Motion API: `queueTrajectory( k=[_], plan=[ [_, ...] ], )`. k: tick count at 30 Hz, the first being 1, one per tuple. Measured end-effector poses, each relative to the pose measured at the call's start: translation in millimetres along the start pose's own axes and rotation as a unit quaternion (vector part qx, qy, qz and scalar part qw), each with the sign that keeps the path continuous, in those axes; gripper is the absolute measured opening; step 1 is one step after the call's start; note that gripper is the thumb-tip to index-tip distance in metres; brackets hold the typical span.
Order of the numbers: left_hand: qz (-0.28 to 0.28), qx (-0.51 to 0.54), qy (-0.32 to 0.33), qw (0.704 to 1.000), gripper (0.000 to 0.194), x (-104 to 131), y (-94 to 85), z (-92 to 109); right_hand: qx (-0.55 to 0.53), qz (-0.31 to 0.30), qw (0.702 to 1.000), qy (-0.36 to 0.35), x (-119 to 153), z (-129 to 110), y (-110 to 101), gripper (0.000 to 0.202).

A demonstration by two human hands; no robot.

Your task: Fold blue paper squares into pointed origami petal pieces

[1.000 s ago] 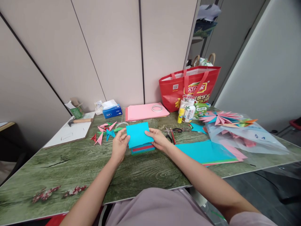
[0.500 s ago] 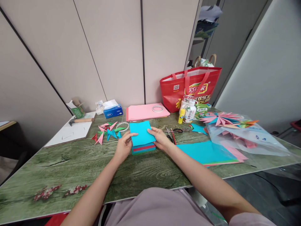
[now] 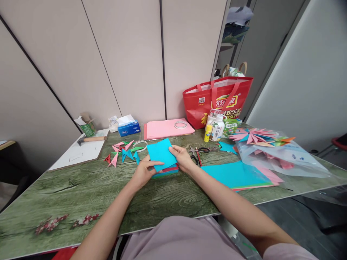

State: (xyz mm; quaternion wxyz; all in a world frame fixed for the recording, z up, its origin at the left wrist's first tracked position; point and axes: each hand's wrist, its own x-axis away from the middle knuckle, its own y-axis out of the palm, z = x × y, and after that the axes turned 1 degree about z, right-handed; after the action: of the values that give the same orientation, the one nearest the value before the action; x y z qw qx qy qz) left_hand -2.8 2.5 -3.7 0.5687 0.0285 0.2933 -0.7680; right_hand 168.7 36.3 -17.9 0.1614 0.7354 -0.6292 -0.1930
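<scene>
Between my hands is a square sheet of blue paper (image 3: pixel 160 152), tilted a little, above a small stack of coloured paper (image 3: pixel 169 172) on the table. My left hand (image 3: pixel 145 169) grips its lower left part, thumb on top. At the right edge, my right hand (image 3: pixel 182 157) pinches the same sheet. Folded paper pieces (image 3: pixel 127 154) in pink, green, red and blue lie left of the sheet, with a roll of tape (image 3: pixel 140 146) close by. Scissors (image 3: pixel 193 154) and a red pencil (image 3: pixel 199 159) rest to the right of my right hand.
Large blue sheets (image 3: pixel 235 175) lie at the right, beside a plastic bag (image 3: pixel 287 159) bearing a paper pinwheel shape (image 3: pixel 253 136). Behind stand a red bag (image 3: pixel 195 108), a glue stick (image 3: pixel 207 133), pink paper (image 3: pixel 162 129) and a tissue box (image 3: pixel 128 129). A hammer (image 3: pixel 93 139) lies left.
The blue sheet has turned and now sits tilted over the stack. My left hand has moved down along it toward its lower left corner. My right hand still holds the right edge.
</scene>
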Motion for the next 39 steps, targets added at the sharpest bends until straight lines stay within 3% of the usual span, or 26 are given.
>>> queueTrajectory(
  k=[6,13,20,25,28,31,34,39],
  plan=[
    [0.009,0.004,-0.049,0.999,0.015,-1,-0.9,20,0.002,0.010,0.999,-0.041,-1,2,-1,0.036],
    [0.133,0.041,-0.080,0.987,0.011,-2,-1.2,15,0.038,-0.030,0.997,-0.059,2,1,3,0.037],
    [0.160,0.166,-0.088,0.969,0.070,-1,0.2,16,0.124,-0.098,0.986,-0.052,13,-4,8,0.056],
    [0.162,0.205,-0.089,0.961,0.096,-1,3.4,20,0.234,-0.085,0.963,-0.106,15,-2,9,0.060],
    [0.153,0.209,-0.105,0.960,0.087,-2,3.0,18,0.260,-0.060,0.957,-0.112,15,-2,10,0.059],
    [0.136,0.212,-0.122,0.960,0.063,-2,0.9,16,0.271,-0.033,0.956,-0.111,15,-4,11,0.058],
    [0.127,0.215,-0.139,0.958,0.043,-1,-0.4,16,0.260,-0.043,0.958,-0.114,16,-7,12,0.058],
    [0.141,0.218,-0.159,0.952,0.036,0,0.6,15,0.247,-0.047,0.962,-0.105,17,-7,14,0.058]
  ],
)
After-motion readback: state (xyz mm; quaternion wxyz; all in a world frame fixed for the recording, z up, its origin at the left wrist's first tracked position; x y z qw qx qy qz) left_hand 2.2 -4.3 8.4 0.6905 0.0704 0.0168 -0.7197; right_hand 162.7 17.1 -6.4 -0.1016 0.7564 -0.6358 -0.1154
